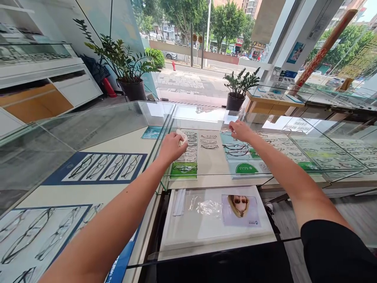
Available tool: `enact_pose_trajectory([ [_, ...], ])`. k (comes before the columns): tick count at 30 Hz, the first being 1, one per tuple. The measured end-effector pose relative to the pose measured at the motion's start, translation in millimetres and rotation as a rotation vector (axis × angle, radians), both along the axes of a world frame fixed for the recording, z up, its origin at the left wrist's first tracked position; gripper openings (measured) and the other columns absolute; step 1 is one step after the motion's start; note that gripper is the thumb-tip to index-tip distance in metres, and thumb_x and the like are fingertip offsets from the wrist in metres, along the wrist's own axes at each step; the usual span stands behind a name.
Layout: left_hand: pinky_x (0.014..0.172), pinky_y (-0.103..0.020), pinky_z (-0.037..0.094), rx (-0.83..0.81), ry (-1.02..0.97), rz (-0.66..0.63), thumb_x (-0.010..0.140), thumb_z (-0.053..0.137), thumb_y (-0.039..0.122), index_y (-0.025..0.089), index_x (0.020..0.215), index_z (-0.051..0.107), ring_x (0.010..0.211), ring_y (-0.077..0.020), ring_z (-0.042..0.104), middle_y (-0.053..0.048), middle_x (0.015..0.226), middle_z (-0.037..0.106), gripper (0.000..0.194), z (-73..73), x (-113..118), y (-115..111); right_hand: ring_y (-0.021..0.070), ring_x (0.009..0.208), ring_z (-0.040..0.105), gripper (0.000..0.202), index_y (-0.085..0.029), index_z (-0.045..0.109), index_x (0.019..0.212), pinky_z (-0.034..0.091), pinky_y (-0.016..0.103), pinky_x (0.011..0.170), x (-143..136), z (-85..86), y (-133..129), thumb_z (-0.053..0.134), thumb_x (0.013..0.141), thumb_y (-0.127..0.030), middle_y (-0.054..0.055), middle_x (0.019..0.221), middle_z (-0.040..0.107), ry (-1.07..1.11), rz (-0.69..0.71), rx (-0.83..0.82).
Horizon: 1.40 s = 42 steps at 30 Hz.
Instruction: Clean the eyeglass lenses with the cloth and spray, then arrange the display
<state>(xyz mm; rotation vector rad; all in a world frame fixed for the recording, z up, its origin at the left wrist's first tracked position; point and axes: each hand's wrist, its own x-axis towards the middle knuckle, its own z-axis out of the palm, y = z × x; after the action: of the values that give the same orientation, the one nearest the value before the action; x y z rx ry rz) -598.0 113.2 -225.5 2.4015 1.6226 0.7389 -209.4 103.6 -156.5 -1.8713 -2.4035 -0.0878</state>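
Observation:
My left hand (173, 147) is closed around a crumpled white cloth (182, 138), over the glass-topped display case (209, 167). Fingers bent, my right hand (240, 130) is at the upper part of the case, above a light blue card with eyeglass frames (236, 148); whatever its fingertips hold, if anything, is too small to make out. Between the hands lie several thin eyeglass frames (209, 141) in a short column. A denser column of frames (192, 147) is beside my left hand, with a green card (184, 169) at its near end.
Below the case, a pulled-out white drawer (188, 232) holds clear plastic pieces (209, 208) and a picture card (240, 210). More eyeglasses (107, 167) lie in the left case. Glass edges run around both hands. Potted plants (235, 103) stand beyond, near the window.

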Motion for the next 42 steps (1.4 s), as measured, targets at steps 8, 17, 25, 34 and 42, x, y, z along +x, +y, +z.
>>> enact_pose_trajectory([
  [8, 0.116, -0.056, 0.054, -0.008, -0.015, 0.014, 0.101, 0.06, 0.044, 0.02, 0.112, 0.077, 0.131, -0.0428, 0.065, -0.021, 0.134, 0.071, 0.032, 0.1, 1.5, -1.5, 0.0361, 0.115, 0.063, 0.032, -0.016, 0.067, 0.123, 0.046, 0.044, 0.098, 10.7, -11.3, 7.3, 0.065, 0.093, -0.008, 0.018, 0.115, 0.078, -0.011, 0.004, 0.004],
  [17, 0.116, -0.056, 0.055, -0.002, -0.003, 0.014, 0.101, 0.058, 0.044, 0.019, 0.113, 0.077, 0.134, -0.0436, 0.065, -0.022, 0.134, 0.07, 0.033, -0.3, 1.8, -1.6, 0.0377, 0.126, 0.064, 0.036, -0.015, 0.064, 0.131, 0.048, 0.044, 0.102, 15.1, -18.7, -5.2, 0.068, 0.096, -0.013, 0.019, 0.127, 0.079, 0.007, 0.015, -0.073],
  [25, 0.116, -0.057, 0.055, -0.012, -0.015, 0.009, 0.101, 0.057, 0.046, 0.019, 0.114, 0.077, 0.134, -0.0443, 0.065, -0.022, 0.134, 0.071, 0.035, 1.4, 1.9, -1.8, 0.0392, 0.134, 0.065, 0.046, -0.016, 0.063, 0.14, 0.053, 0.048, 0.105, 17.0, -7.3, -14.8, 0.071, 0.095, -0.017, 0.022, 0.144, 0.075, 0.018, -0.025, -0.13],
  [34, 0.116, -0.057, 0.054, -0.014, 0.004, 0.015, 0.101, 0.06, 0.045, 0.02, 0.114, 0.076, 0.134, -0.0436, 0.064, -0.021, 0.133, 0.071, 0.032, 2.1, 2.9, -4.9, 0.0318, 0.113, 0.065, 0.021, -0.021, 0.068, 0.12, 0.05, 0.048, 0.105, -65.3, 52.7, -96.0, 0.061, 0.101, -0.022, 0.01, 0.116, 0.074, 0.36, 0.308, 0.201],
  [42, 0.115, -0.056, 0.054, 0.0, 0.03, 0.019, 0.101, 0.06, 0.043, 0.02, 0.114, 0.075, 0.131, -0.0426, 0.065, -0.02, 0.131, 0.07, 0.031, 0.7, 2.6, -7.7, 0.021, 0.085, 0.066, 0.017, -0.021, 0.071, 0.12, 0.045, 0.035, 0.073, -173.5, -48.3, -194.9, 0.062, 0.106, -0.015, 0.008, 0.114, 0.079, 0.074, 0.956, -0.331],
])
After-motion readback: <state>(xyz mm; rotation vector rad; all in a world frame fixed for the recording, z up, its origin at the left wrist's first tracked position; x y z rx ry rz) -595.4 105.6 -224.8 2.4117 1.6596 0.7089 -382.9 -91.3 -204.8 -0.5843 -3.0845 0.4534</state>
